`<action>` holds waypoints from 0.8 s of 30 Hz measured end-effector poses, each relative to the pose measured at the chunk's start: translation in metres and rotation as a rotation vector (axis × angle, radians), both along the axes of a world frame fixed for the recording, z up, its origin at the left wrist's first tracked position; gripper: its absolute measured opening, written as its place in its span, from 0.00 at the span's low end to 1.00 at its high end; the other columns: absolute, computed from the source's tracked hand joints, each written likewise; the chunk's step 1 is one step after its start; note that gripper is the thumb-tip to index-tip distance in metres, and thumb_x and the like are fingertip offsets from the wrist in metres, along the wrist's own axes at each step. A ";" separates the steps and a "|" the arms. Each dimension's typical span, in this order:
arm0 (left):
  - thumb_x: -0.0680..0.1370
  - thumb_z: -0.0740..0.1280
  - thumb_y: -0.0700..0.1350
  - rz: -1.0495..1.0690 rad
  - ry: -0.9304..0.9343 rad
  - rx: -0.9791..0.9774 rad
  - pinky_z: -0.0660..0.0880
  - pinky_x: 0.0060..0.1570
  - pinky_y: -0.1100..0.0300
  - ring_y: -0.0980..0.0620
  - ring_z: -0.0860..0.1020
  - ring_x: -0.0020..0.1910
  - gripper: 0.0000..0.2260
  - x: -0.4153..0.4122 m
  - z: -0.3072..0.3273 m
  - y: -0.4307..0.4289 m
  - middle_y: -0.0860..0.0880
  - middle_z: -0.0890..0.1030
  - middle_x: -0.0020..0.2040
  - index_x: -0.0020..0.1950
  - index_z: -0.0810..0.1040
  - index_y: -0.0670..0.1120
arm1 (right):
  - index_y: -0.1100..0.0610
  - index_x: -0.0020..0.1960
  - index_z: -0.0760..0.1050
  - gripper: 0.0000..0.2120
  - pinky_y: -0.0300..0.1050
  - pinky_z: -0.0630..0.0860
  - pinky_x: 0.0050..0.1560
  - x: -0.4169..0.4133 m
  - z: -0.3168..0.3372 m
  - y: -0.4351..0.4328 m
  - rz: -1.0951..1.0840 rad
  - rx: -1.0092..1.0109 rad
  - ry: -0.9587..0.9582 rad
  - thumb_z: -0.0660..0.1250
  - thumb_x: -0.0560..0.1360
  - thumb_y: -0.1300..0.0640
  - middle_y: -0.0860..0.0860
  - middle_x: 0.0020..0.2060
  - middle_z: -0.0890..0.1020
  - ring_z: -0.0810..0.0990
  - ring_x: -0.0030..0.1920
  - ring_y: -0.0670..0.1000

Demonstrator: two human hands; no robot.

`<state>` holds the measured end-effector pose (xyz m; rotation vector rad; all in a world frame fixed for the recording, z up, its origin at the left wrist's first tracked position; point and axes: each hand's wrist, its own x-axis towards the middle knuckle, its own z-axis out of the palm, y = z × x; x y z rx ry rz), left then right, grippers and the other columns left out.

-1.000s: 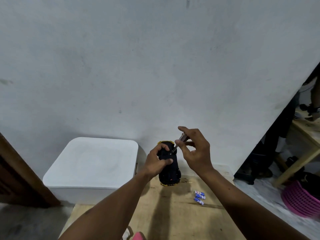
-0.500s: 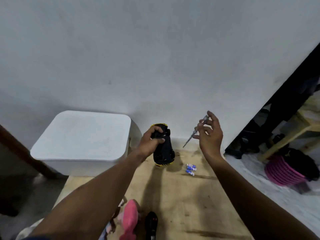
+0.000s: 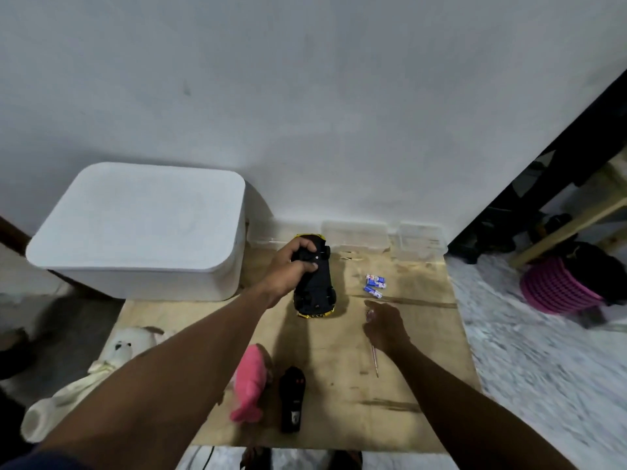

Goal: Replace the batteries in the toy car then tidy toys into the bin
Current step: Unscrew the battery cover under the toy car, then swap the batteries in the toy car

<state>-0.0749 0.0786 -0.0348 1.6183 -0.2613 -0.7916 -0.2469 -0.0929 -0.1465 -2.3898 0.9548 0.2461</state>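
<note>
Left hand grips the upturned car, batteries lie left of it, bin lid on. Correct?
No. In the head view the batteries lie right of the car, not left. The left hand does grip the upturned car, and the bin has its lid on.

Toy car: our left hand wraps round its far end, so we cannot see that part. The underside is too dark to make out much.
Screwdriver: our right hand covers its middle. We cannot tell if the fingers hold it.
Batteries: too small for us to count or read.
White soft toy: our left arm hides one side.
Pink soft toy: the same arm hides its left edge.
White bin: the lid is on, so the inside is hidden.
Pink basket: blurry, and something dark covers its far side.
Feet: cut off by the bottom edge.
</note>
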 end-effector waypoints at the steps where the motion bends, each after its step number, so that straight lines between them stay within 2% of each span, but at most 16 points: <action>1: 0.74 0.66 0.31 -0.004 0.007 -0.003 0.73 0.36 0.61 0.49 0.76 0.48 0.15 0.000 -0.001 0.001 0.49 0.78 0.53 0.48 0.76 0.52 | 0.58 0.71 0.72 0.30 0.46 0.72 0.63 -0.001 -0.005 -0.001 0.005 0.006 0.004 0.69 0.68 0.65 0.57 0.63 0.79 0.76 0.64 0.57; 3: 0.75 0.66 0.31 -0.004 0.032 -0.022 0.75 0.38 0.60 0.49 0.77 0.50 0.16 0.000 0.000 0.002 0.49 0.78 0.54 0.51 0.75 0.52 | 0.57 0.71 0.71 0.30 0.49 0.73 0.64 -0.002 -0.007 -0.002 0.024 0.002 0.015 0.71 0.69 0.61 0.57 0.64 0.78 0.75 0.64 0.58; 5: 0.76 0.65 0.31 -0.001 0.036 -0.031 0.77 0.39 0.59 0.49 0.77 0.51 0.16 0.000 0.004 0.003 0.50 0.78 0.55 0.54 0.75 0.51 | 0.58 0.67 0.75 0.26 0.47 0.75 0.58 0.002 0.006 -0.001 0.007 -0.077 -0.085 0.74 0.70 0.60 0.58 0.59 0.81 0.79 0.59 0.58; 8: 0.79 0.62 0.33 -0.011 0.044 -0.031 0.75 0.36 0.61 0.51 0.77 0.48 0.13 -0.003 0.015 0.001 0.50 0.78 0.55 0.56 0.75 0.50 | 0.61 0.56 0.81 0.14 0.44 0.79 0.45 0.023 0.052 0.009 -0.045 -0.107 -0.610 0.75 0.71 0.65 0.57 0.47 0.83 0.82 0.44 0.53; 10: 0.81 0.57 0.37 -0.032 0.065 -0.030 0.73 0.38 0.60 0.50 0.76 0.48 0.12 -0.003 0.022 0.000 0.49 0.78 0.56 0.57 0.76 0.49 | 0.56 0.53 0.82 0.10 0.40 0.78 0.39 0.044 0.093 0.017 -0.011 -0.058 -0.840 0.72 0.73 0.65 0.51 0.45 0.82 0.80 0.42 0.46; 12: 0.81 0.53 0.39 -0.055 0.069 -0.031 0.74 0.42 0.56 0.47 0.76 0.52 0.15 -0.004 0.026 -0.002 0.47 0.79 0.58 0.58 0.78 0.48 | 0.52 0.56 0.81 0.10 0.35 0.76 0.41 0.062 0.127 0.025 0.116 -0.023 -0.823 0.70 0.76 0.60 0.47 0.47 0.80 0.78 0.45 0.43; 13: 0.80 0.52 0.40 -0.064 0.065 -0.033 0.74 0.44 0.54 0.45 0.76 0.53 0.17 -0.004 0.028 -0.003 0.46 0.79 0.58 0.59 0.78 0.49 | 0.49 0.59 0.80 0.11 0.36 0.75 0.45 0.069 0.137 0.028 0.215 -0.023 -0.730 0.68 0.77 0.57 0.46 0.50 0.78 0.76 0.49 0.43; 15: 0.78 0.52 0.39 -0.080 0.048 -0.033 0.76 0.47 0.50 0.43 0.77 0.54 0.19 -0.003 0.031 -0.004 0.47 0.80 0.56 0.58 0.79 0.52 | 0.46 0.64 0.76 0.15 0.41 0.74 0.53 0.077 0.148 0.032 0.408 -0.127 -0.491 0.65 0.78 0.51 0.46 0.55 0.76 0.73 0.57 0.45; 17: 0.77 0.52 0.36 -0.101 0.030 -0.034 0.77 0.47 0.48 0.41 0.78 0.56 0.21 -0.001 0.034 -0.005 0.47 0.81 0.57 0.58 0.79 0.54 | 0.45 0.66 0.74 0.17 0.46 0.75 0.55 0.080 0.149 0.034 0.481 -0.194 -0.373 0.64 0.78 0.49 0.46 0.59 0.74 0.70 0.60 0.47; 21: 0.77 0.52 0.35 -0.097 0.005 -0.046 0.77 0.48 0.47 0.45 0.79 0.55 0.23 0.003 0.038 -0.003 0.49 0.82 0.58 0.57 0.80 0.55 | 0.46 0.58 0.77 0.11 0.47 0.75 0.55 0.080 0.154 0.035 0.427 -0.099 -0.475 0.68 0.76 0.54 0.45 0.55 0.76 0.74 0.57 0.48; 24: 0.77 0.52 0.33 -0.049 0.037 -0.065 0.76 0.47 0.52 0.48 0.79 0.49 0.22 0.007 0.040 0.001 0.49 0.81 0.58 0.61 0.78 0.51 | 0.48 0.51 0.79 0.09 0.45 0.77 0.52 0.080 0.158 0.031 0.379 0.121 -0.556 0.70 0.74 0.60 0.44 0.48 0.81 0.79 0.50 0.46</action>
